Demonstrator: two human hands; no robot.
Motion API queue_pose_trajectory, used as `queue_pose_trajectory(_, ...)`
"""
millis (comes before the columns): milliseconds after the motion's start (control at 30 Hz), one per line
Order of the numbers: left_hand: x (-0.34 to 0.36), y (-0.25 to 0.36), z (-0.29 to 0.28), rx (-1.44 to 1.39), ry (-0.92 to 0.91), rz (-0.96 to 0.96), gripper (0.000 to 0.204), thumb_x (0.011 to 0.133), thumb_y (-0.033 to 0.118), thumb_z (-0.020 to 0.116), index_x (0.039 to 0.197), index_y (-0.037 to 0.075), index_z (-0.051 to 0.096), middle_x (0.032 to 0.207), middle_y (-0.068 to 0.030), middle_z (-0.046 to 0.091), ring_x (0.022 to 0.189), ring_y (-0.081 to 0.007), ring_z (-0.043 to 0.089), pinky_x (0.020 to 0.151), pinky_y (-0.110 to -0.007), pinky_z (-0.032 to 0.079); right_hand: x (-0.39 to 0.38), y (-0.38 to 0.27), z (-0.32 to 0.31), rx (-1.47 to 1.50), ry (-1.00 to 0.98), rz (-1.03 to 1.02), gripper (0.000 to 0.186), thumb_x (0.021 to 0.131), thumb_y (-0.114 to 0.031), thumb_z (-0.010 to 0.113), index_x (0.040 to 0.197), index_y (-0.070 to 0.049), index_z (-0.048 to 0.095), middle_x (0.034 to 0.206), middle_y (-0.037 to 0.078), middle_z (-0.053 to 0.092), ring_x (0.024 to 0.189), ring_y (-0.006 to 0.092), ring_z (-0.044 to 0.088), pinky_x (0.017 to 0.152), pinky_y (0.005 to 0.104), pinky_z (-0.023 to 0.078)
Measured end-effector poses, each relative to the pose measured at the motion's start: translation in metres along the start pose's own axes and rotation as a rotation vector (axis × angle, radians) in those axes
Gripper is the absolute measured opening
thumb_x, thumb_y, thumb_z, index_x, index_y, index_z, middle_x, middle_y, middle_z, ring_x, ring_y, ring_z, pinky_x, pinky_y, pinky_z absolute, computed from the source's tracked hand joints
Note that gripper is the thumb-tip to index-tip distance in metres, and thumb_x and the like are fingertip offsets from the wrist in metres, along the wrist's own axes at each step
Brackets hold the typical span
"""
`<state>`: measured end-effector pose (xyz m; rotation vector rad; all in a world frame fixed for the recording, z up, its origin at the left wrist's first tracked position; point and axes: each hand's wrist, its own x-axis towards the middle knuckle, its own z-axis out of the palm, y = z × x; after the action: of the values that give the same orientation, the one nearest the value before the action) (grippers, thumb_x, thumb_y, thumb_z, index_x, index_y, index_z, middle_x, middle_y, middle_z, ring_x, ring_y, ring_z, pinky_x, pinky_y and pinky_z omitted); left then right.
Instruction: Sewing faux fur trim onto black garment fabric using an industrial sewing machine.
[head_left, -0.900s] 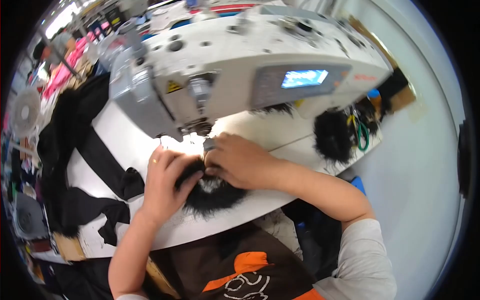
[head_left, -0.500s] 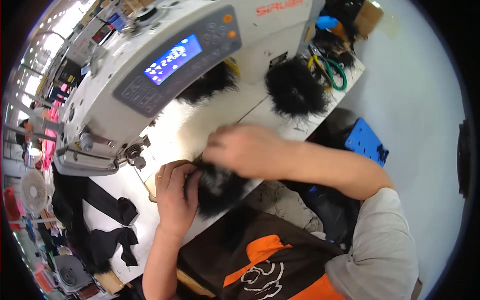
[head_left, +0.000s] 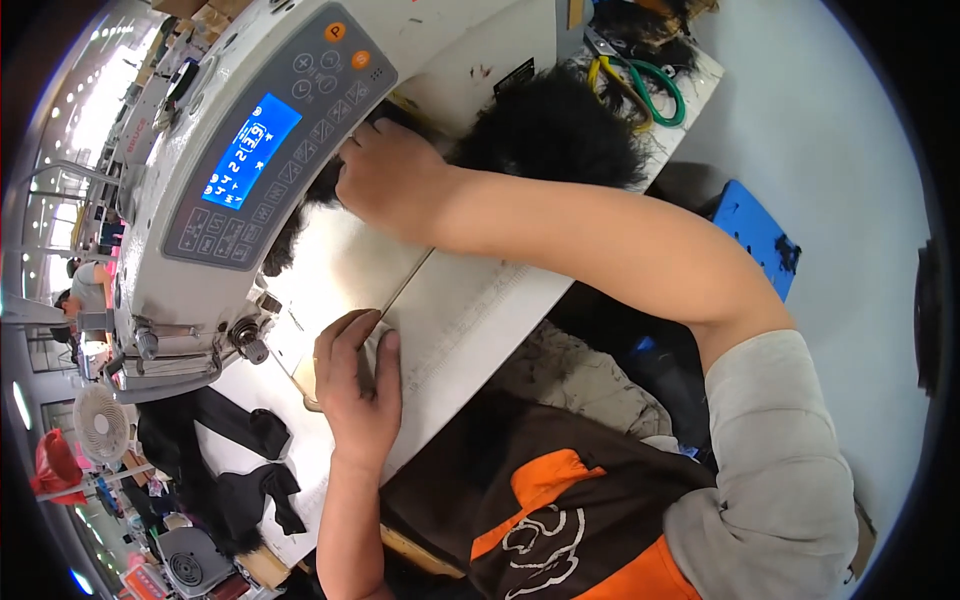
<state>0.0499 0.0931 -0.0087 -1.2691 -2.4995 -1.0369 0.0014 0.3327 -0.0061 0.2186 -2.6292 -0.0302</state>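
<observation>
My left hand [head_left: 358, 385] rests on the white sewing table [head_left: 455, 320], thumb and fingers apart with nothing between them. It lies just right of the sewing machine's needle area. My right hand [head_left: 400, 185] reaches in under the arm of the sewing machine [head_left: 190, 290]. Its fingers are bent against black fur [head_left: 325, 187], and the machine's panel partly hides both fingertips and fur. More of this black fur [head_left: 283, 248] sticks out below the panel. Another fluffy black fur piece [head_left: 560, 125] lies beyond my right forearm.
Scissors with green and yellow handles [head_left: 650, 92] lie at the table's far right corner. Black fabric strips [head_left: 225, 490] lie on the left of the table. A blue perforated plate [head_left: 755, 235] is beyond the right edge. A white fan [head_left: 100, 425] stands far left.
The black fur piece that was between both hands has left the front of the table. My right hand has moved away and left, under the machine's arm. My left hand has let go.
</observation>
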Motion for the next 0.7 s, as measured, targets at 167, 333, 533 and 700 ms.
queue_pose_trajectory(167,-0.005,0.009,-0.023,-0.489,0.087,-0.530,0.035,0.111,0.022,0.062,0.131,-0.007,0.068,0.116,-0.0167,0.079,0.084,-0.0199,0.074,0.073,-0.029,0.058,-0.010,-0.030,-0.032,0.109,-0.066,-0.095,0.020,0.086,-0.012,0.068,0.102,-0.001,0.070,0.094,0.011,0.074,0.103,0.0300,0.070,0.098,0.0404,0.052)
queue_pose_trajectory(333,-0.014,0.008,-0.026,-1.141,0.235,-0.849,0.046,0.113,0.035,0.060,0.125,-0.008,0.068,0.108,-0.0152,0.077,0.073,-0.0141,0.066,0.068,-0.029,0.058,-0.066,-0.062,-0.065,0.383,0.040,-0.279,0.013,0.085,-0.015,0.063,0.095,-0.006,0.061,0.085,0.010,0.068,0.087,0.0297,0.068,0.091,0.0411,0.053)
queue_pose_trajectory(533,-0.057,0.003,-0.058,-1.229,0.400,-0.735,0.023,0.114,0.015,0.056,0.126,-0.002,0.065,0.097,-0.0090,0.070,0.090,-0.0179,0.066,0.088,-0.035,0.055,-0.077,-0.099,-0.055,0.552,-0.062,-0.451,0.024,0.088,-0.016,0.062,0.109,-0.004,0.066,0.089,0.007,0.064,0.093,0.0280,0.066,0.091,0.0418,0.053)
queue_pose_trajectory(700,-0.105,-0.016,-0.092,-1.132,0.424,-0.679,0.029,0.116,0.020,0.051,0.126,-0.003,0.064,0.093,-0.0100,0.069,0.088,-0.0200,0.065,0.087,-0.037,0.055,-0.072,-0.087,-0.060,0.470,-0.027,-0.340,0.039,0.083,-0.011,0.067,0.122,-0.010,0.072,0.108,0.008,0.064,0.108,0.0334,0.061,0.097,0.0503,0.051)
